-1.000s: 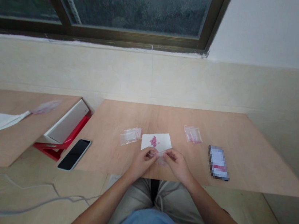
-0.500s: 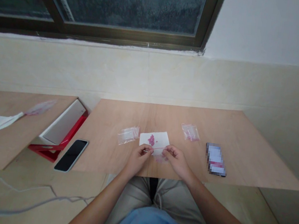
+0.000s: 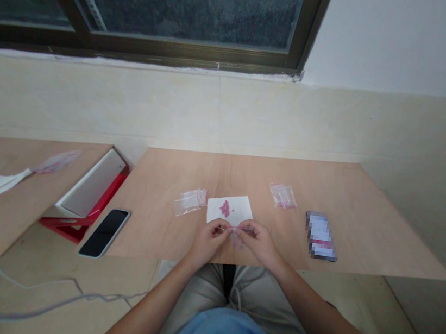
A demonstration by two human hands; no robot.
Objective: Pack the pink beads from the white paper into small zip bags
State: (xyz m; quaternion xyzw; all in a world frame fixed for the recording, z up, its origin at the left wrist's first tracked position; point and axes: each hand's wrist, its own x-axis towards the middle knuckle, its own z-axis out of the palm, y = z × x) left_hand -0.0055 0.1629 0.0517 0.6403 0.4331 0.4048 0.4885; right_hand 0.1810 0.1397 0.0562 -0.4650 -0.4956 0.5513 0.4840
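Observation:
A thin pink string (image 3: 235, 228) runs between my two hands above the near edge of a white paper (image 3: 241, 206). My left hand (image 3: 213, 238) pinches one end between thumb and fingers. The other end is pinched by my right hand (image 3: 257, 240), its fingertips almost meeting those of the left. On the paper lies a small pile of pink beads (image 3: 224, 209), with a single bead apart to its right. Below the fingers, a clear bag with pink bits (image 3: 238, 241) lies partly hidden on the wooden table (image 3: 159, 180).
Clear plastic bags (image 3: 190, 202) lie left of the paper, and more bags with pink contents (image 3: 284, 196) to its back right. A dark phone (image 3: 105, 232) is at the left edge, a lit phone (image 3: 321, 236) at the right. A red and white box (image 3: 91, 185) stands between the tables.
My hands have drawn closer together, shortening the visible stretch of string between them. The beads, bags and phones stay where they were; the view has shifted slightly.

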